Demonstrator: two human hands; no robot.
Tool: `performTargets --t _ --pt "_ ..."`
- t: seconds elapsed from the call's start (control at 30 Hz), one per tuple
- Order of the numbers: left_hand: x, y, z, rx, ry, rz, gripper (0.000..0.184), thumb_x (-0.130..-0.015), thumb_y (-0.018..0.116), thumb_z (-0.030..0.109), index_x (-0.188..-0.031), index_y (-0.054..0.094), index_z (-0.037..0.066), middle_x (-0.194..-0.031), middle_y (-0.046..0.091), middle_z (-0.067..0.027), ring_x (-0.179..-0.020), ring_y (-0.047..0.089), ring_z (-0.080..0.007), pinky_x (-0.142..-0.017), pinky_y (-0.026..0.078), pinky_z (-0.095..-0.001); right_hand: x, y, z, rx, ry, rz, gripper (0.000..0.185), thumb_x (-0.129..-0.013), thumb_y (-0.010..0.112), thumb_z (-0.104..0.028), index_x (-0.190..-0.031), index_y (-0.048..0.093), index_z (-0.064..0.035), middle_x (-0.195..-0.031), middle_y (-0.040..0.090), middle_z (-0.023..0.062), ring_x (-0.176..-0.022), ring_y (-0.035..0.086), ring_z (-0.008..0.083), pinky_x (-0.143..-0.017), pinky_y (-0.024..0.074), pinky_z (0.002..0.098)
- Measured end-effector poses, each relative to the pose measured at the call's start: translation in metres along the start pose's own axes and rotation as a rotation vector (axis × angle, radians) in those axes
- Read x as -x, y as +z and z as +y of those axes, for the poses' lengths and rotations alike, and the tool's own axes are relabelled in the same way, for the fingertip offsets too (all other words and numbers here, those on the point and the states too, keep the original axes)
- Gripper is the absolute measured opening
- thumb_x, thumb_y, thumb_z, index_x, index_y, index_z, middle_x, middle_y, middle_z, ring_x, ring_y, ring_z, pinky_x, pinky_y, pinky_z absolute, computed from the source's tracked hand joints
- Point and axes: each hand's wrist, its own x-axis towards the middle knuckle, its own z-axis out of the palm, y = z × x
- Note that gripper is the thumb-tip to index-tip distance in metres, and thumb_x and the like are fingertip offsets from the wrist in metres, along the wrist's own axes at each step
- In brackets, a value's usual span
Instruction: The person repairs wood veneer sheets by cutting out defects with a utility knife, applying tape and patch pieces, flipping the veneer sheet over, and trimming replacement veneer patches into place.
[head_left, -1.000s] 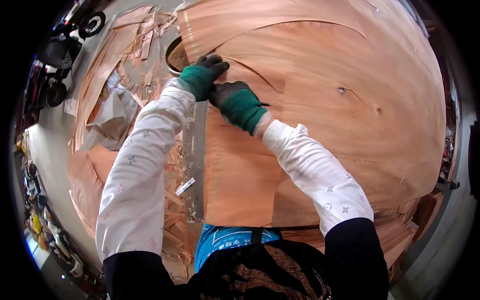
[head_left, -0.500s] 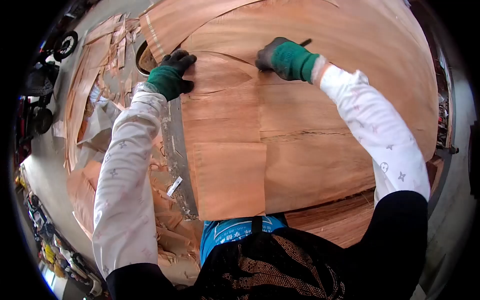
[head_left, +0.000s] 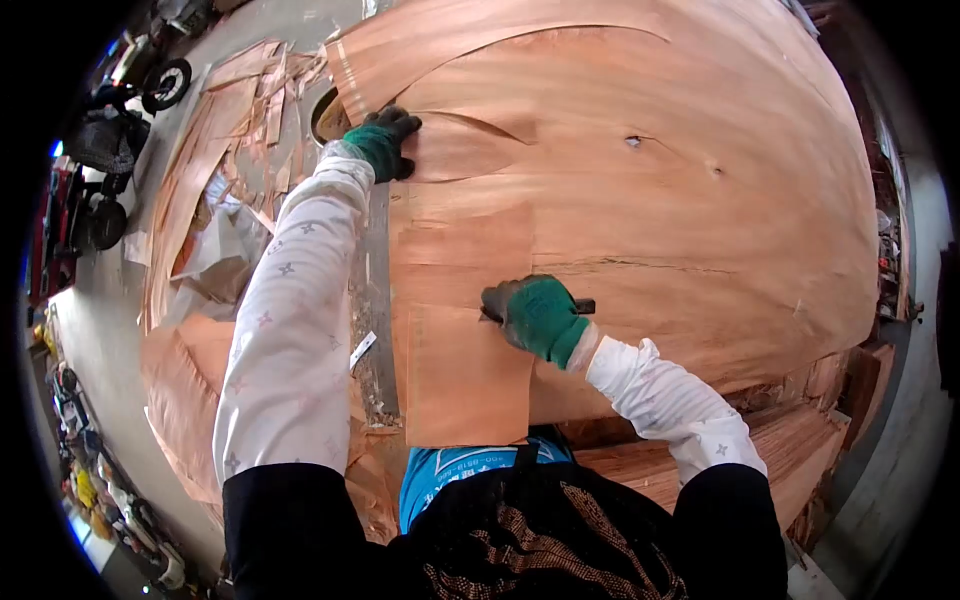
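Observation:
My left hand (head_left: pixel 385 145), in a green and black glove, lies open with fingers apart on the left edge of the veneer. My right hand (head_left: pixel 535 315), gloved alike, is closed around a dark tool (head_left: pixel 585 306); only its end shows behind the fist, and its working end is hidden. Beneath both is a large wood veneer sheet (head_left: pixel 720 230) with a hole and a dark crack. A smaller rectangular veneer piece (head_left: pixel 468 390) lies at the near edge, just below my right hand. A curved loose veneer flap (head_left: pixel 465 145) sits right of my left hand.
Torn veneer strips (head_left: pixel 230 130) and crumpled scraps (head_left: pixel 220 245) are heaped at the left. A grey table edge (head_left: pixel 377 270) carries a small white strip (head_left: pixel 363 348). Stacked veneer (head_left: pixel 690 450) is at the lower right. Motorbikes (head_left: pixel 110 150) stand at the far left.
My right hand has come toward my body with the dark tool, uncovering the hole in the sheet. My left hand still presses about the same spot. The whole view has shifted slightly.

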Motion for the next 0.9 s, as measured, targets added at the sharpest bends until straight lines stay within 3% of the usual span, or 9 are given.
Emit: performTargets --t 0.07,0.27,0.33,0.43,0.53,0.67,0.73,0.83,0.9 --pt "0.001 -0.003 0.004 0.007 -0.017 -0.020 0.075 -0.070 0.074 0.029 -0.138 0.044 0.017 -0.146 0.033 -0.0120 -0.135 0.031 -0.0331 -0.111 0.031 -0.0397 0.013 -0.005 -0.005 -0.090 -0.020 0.117 0.012 -0.083 0.061 -0.021 -0.088 0.062 -0.0091 -0.082 0.066 0.0117 -0.077 0.066 0.0329 -0.072 0.0514 0.0441" --pt "-0.010 0.022 -0.015 -0.001 0.195 0.201 0.070 -0.062 0.077 0.026 -0.124 0.052 0.006 -0.120 0.052 -0.0171 -0.115 0.049 -0.0380 -0.097 0.041 -0.0444 0.018 0.039 -0.020 0.130 0.129 0.066 0.072 -0.083 0.066 -0.030 -0.135 0.032 0.0059 -0.123 0.050 0.0236 -0.098 0.062 0.0340 -0.079 0.0523 0.0430" --pt "-0.011 0.024 -0.019 0.010 0.281 0.239 0.068 -0.058 0.076 0.028 -0.119 0.055 0.004 -0.113 0.055 -0.0169 -0.110 0.052 -0.0372 -0.093 0.043 -0.0451 0.016 0.048 -0.024 0.178 0.092 0.107 0.057 -0.082 0.065 -0.027 -0.124 0.045 0.0049 -0.114 0.056 0.0218 -0.091 0.064 0.0325 -0.074 0.0534 0.0437" --pt "0.001 0.003 -0.003 0.036 0.026 0.013 0.080 -0.065 0.078 0.034 -0.136 0.044 0.017 -0.145 0.035 -0.0152 -0.135 0.030 -0.0361 -0.111 0.030 -0.0426 0.017 0.047 -0.026 0.131 0.027 0.018 0.014 -0.081 0.059 -0.018 -0.088 0.062 -0.0063 -0.087 0.061 0.0137 -0.074 0.066 0.0317 -0.058 0.0512 0.0454" --pt "0.003 0.014 -0.009 0.075 0.050 0.089 0.079 -0.065 0.079 0.031 -0.135 0.045 0.017 -0.144 0.035 -0.0141 -0.133 0.032 -0.0358 -0.110 0.032 -0.0435 0.030 0.029 -0.026 -0.029 -0.095 0.012 0.011 -0.081 0.058 -0.016 -0.086 0.063 -0.0080 -0.089 0.062 0.0144 -0.073 0.066 0.0318 -0.058 0.0511 0.0455" --pt "0.005 0.011 -0.008 0.087 0.080 0.109 0.081 -0.062 0.079 0.029 -0.135 0.047 0.014 -0.143 0.037 -0.0179 -0.133 0.034 -0.0382 -0.110 0.031 -0.0441 0.037 -0.080 -0.014 -0.179 -0.037 -0.238 0.037 -0.072 0.070 -0.029 -0.104 0.067 -0.0096 -0.094 0.067 0.0150 -0.085 0.065 0.0344 -0.078 0.0507 0.0420" --pt "0.005 0.008 -0.005 0.101 0.084 0.115 0.080 -0.060 0.080 0.027 -0.132 0.049 0.014 -0.140 0.040 -0.0177 -0.130 0.036 -0.0386 -0.108 0.034 -0.0445 0.025 -0.145 0.019 -0.380 0.101 -0.299 0.031 -0.069 0.079 -0.025 -0.091 0.069 -0.0059 -0.080 0.069 0.0085 -0.072 0.063 0.0190 -0.066 0.0512 0.0340" --pt "0.007 0.005 -0.004 0.120 0.084 0.138 0.077 -0.060 0.080 0.026 -0.130 0.050 0.015 -0.139 0.041 -0.0163 -0.129 0.038 -0.0379 -0.107 0.036 -0.0444 -0.019 -0.232 0.088 -0.319 0.328 -0.134 0.031 -0.073 0.073 -0.034 -0.087 0.067 -0.0063 -0.069 0.062 0.0061 -0.063 0.057 0.0156 -0.062 0.0498 0.0341" --pt "0.012 0.008 -0.004 0.139 0.091 0.184 0.076 -0.060 0.079 0.026 -0.130 0.051 0.015 -0.139 0.041 -0.0158 -0.129 0.038 -0.0377 -0.106 0.037 -0.0444 -0.060 -0.290 0.171 -0.304 0.131 0.355 0.032 -0.081 0.068 -0.033 -0.095 0.066 -0.0042 -0.081 0.064 0.0068 -0.068 0.057 0.0155 -0.069 0.0489 0.0340"
